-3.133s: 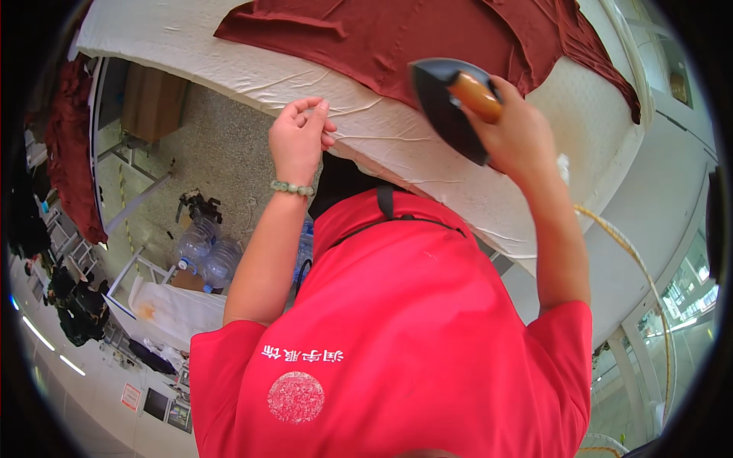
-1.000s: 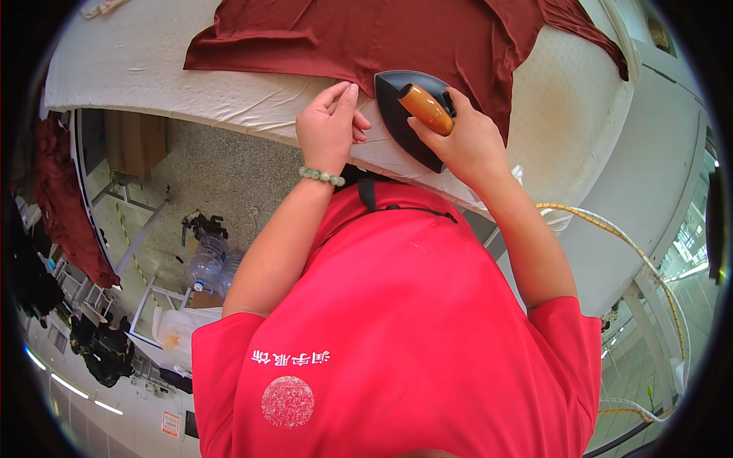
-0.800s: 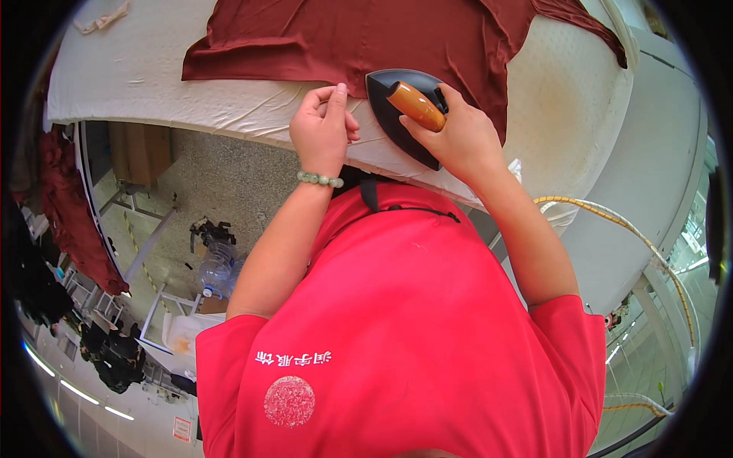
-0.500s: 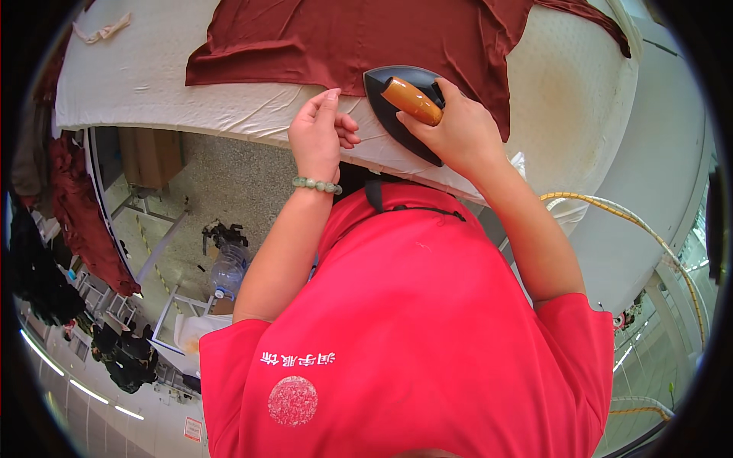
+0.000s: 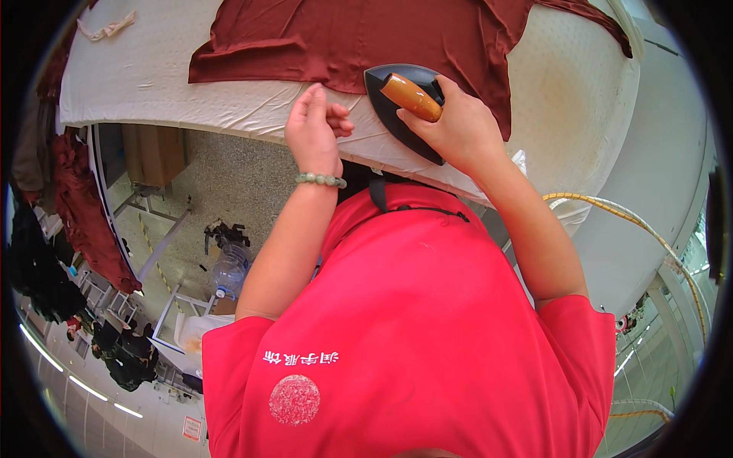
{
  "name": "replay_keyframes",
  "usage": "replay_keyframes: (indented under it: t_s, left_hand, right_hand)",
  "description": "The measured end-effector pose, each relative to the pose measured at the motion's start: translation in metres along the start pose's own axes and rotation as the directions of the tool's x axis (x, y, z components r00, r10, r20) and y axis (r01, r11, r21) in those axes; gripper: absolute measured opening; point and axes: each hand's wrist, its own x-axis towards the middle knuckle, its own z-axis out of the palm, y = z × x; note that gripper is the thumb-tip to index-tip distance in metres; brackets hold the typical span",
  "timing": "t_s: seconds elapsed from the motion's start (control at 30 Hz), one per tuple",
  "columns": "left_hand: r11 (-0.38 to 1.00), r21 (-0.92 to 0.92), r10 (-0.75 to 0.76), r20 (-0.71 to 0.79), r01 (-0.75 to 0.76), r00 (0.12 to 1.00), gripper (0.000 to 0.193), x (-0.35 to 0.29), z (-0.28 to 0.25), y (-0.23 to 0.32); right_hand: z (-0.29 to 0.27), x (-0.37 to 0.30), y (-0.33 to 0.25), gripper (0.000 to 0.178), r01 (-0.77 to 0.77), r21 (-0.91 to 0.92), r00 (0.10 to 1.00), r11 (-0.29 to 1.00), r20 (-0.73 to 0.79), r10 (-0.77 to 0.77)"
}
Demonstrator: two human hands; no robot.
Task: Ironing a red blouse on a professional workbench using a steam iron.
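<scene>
A dark red garment [image 5: 366, 42] of smooth cloth lies spread on the white padded ironing table [image 5: 580, 99], its hem near the front edge. My right hand [image 5: 464, 126] is closed round the rear of the wooden handle of a black iron [image 5: 412, 137]. The iron rests tilted to the left over the hem and the pad, covering part of the cloth. Left of it, my left hand [image 5: 314, 131] has thumb and forefinger pinched together at the hem, the other fingers loosely curled; the exact grip is small to see.
A yellow-and-white hose [image 5: 634, 217] curves along the right side. A pale cloth strip [image 5: 107, 29] lies at the table's far left. Below on the left are a cardboard box [image 5: 155, 156], a large clear bottle [image 5: 229, 271] and hanging red garments [image 5: 88, 214].
My left hand has shifted a little left and away from me along the hem. The iron and my right hand stay almost in place.
</scene>
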Motion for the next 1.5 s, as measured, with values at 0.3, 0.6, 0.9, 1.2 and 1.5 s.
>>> replay_keyframes:
  t_s: [0.3, 0.6, 0.9, 1.2, 1.5]
  left_hand:
    - [0.993, -0.081, 0.082, -0.081, -0.088, 0.993, 0.023, 0.048, -0.024, 0.036]
    - [0.941, 0.324, -0.175, 0.202, 0.103, 0.964, 0.021, 0.019, -0.015, 0.020]
    - [0.827, 0.442, 0.421, -0.081, -0.346, 0.903, 0.030, 0.068, -0.095, 0.066]
    - [-0.036, 0.929, 0.697, 0.287, -0.367, 0.657, 0.040, 0.152, -0.157, 0.161]
    - [0.762, 0.537, 0.121, 0.429, -0.360, 0.895, 0.024, 0.155, -0.142, 0.239]
  right_hand:
    - [0.000, 0.000, -0.002, 0.081, -0.010, 0.032, 1.000, 0.999, 0.008, 0.010]
    - [0.002, -0.001, -0.002, 0.081, -0.026, 0.029, 0.999, 0.999, 0.036, 0.025]
    - [-0.001, -0.002, -0.008, 0.078, 0.002, 0.030, 1.000, 1.000, 0.017, -0.002]
    - [-0.002, -0.016, -0.028, 0.071, -0.104, 0.237, 0.979, 0.966, -0.146, 0.141]
    - [0.010, 0.024, -0.137, 0.062, -0.095, 0.124, 0.985, 0.988, -0.133, 0.111]
